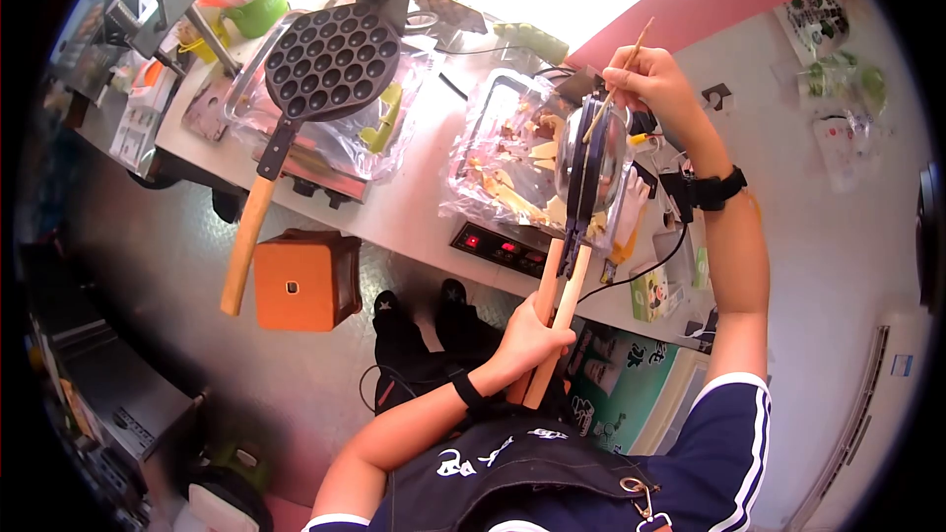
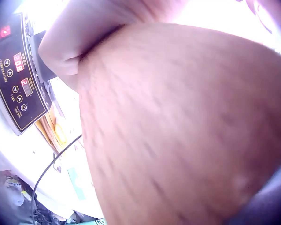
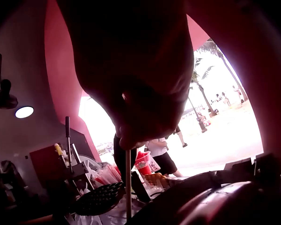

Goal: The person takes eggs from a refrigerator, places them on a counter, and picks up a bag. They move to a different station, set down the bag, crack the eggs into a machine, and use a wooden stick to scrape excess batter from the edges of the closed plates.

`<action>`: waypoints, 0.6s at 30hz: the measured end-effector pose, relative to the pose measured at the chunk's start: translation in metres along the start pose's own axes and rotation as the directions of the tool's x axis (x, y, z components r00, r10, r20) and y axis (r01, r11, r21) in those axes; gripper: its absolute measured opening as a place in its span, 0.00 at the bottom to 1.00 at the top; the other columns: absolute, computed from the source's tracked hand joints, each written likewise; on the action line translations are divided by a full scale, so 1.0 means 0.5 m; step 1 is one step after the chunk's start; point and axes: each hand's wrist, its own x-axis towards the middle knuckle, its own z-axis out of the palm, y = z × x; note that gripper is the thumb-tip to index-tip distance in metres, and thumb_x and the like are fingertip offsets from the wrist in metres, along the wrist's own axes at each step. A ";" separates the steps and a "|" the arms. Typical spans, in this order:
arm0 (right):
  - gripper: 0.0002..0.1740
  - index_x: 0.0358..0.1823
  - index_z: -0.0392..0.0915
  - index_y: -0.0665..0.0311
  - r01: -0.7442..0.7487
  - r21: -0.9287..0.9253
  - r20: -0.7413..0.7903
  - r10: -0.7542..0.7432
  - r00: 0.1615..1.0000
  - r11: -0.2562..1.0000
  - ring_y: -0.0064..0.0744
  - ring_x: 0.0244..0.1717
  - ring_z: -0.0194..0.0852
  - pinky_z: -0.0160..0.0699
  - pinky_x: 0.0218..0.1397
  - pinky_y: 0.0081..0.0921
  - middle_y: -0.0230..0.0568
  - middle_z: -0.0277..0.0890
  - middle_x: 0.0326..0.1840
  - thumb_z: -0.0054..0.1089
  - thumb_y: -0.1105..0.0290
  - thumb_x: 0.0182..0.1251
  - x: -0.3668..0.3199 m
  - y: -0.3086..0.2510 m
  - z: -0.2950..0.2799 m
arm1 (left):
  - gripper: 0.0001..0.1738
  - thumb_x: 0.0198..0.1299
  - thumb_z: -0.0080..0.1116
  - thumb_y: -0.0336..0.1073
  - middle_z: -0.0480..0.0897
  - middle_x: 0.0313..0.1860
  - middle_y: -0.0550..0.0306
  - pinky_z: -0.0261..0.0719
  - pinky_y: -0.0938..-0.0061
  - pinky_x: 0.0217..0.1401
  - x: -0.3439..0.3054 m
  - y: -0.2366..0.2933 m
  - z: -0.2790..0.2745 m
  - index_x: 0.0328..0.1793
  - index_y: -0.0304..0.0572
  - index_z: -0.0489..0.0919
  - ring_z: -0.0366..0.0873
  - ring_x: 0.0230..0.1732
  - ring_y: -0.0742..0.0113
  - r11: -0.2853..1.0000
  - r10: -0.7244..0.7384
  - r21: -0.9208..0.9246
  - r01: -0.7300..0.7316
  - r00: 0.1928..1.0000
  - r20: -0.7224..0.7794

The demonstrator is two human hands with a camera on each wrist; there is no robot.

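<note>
My left hand (image 1: pixel 532 340) grips the two pale wooden handles (image 1: pixel 564 320) of an egg-waffle iron (image 1: pixel 597 163), whose halves are nearly closed and tipped up on edge. In the head view, my right hand (image 1: pixel 652 81) is at the far end of the iron and pinches a thin wooden stick (image 1: pixel 639 39). The stick slants down along the seam between the halves. In the right wrist view, that hand (image 3: pixel 136 89) appears dark, with the stick (image 3: pixel 128 183) pointing straight down from its fingertips. Skin fills most of the left wrist view, hiding the handles there.
A second iron lies open at the left, its dimpled plate (image 1: pixel 333 61) bare and its handle (image 1: pixel 248 246) jutting past the counter edge. A tray (image 1: pixel 483 103) with brown scraps lies beneath the gripped iron. A lit control panel (image 1: pixel 471 239) faces me. An orange stool (image 1: pixel 294 284) stands below.
</note>
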 end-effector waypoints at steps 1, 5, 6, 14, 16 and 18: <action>0.09 0.30 0.78 0.65 0.063 -0.051 -0.116 -0.069 0.991 0.997 0.13 0.19 0.67 0.59 0.21 0.12 0.30 0.74 0.20 0.58 0.70 0.70 0.015 0.014 -0.005 | 0.27 0.46 0.67 0.24 0.78 0.31 0.55 0.80 0.73 0.26 0.000 0.002 -0.002 0.52 0.32 0.67 0.80 0.23 0.68 1.000 -0.022 -0.006 0.022 1.000 0.019; 0.08 0.32 0.79 0.68 0.092 -0.047 -0.082 -0.095 0.992 0.995 0.14 0.18 0.69 0.63 0.22 0.12 0.30 0.75 0.19 0.59 0.71 0.69 0.010 -0.008 -0.001 | 0.26 0.47 0.64 0.24 0.78 0.32 0.54 0.81 0.73 0.29 -0.003 0.006 -0.001 0.53 0.31 0.68 0.81 0.26 0.68 0.999 -0.029 0.014 0.028 0.999 0.017; 0.07 0.32 0.80 0.69 0.066 -0.017 -0.002 -0.066 0.998 0.998 0.15 0.18 0.70 0.65 0.22 0.13 0.30 0.75 0.19 0.59 0.72 0.68 0.006 -0.018 0.005 | 0.26 0.47 0.65 0.24 0.78 0.32 0.54 0.81 0.73 0.29 -0.005 0.005 0.001 0.53 0.32 0.68 0.81 0.26 0.68 1.000 -0.012 0.012 0.012 1.000 0.009; 0.11 0.25 0.76 0.67 0.018 -0.383 -0.175 -0.091 0.980 0.923 0.17 0.20 0.69 0.66 0.26 0.18 0.30 0.72 0.17 0.58 0.73 0.66 0.084 0.093 -0.033 | 0.25 0.47 0.65 0.24 0.77 0.32 0.55 0.81 0.73 0.31 0.000 0.011 0.001 0.52 0.32 0.69 0.81 0.26 0.68 1.000 -0.009 0.029 0.008 1.000 0.018; 0.12 0.23 0.75 0.67 0.040 -0.445 -0.168 -0.128 0.978 0.894 0.18 0.20 0.68 0.65 0.26 0.18 0.31 0.72 0.18 0.58 0.73 0.66 0.076 0.087 -0.006 | 0.25 0.47 0.65 0.24 0.77 0.32 0.55 0.81 0.73 0.31 -0.005 0.007 0.003 0.52 0.33 0.69 0.81 0.26 0.68 0.999 -0.029 0.034 0.029 0.999 0.014; 0.12 0.23 0.74 0.66 -0.015 -0.401 -0.076 -0.017 0.997 0.916 0.18 0.20 0.68 0.65 0.25 0.19 0.31 0.72 0.18 0.58 0.73 0.66 0.082 0.052 -0.017 | 0.25 0.47 0.65 0.24 0.77 0.32 0.55 0.81 0.73 0.31 -0.007 0.007 0.002 0.52 0.32 0.69 0.81 0.26 0.68 0.999 -0.034 0.031 0.033 0.999 0.018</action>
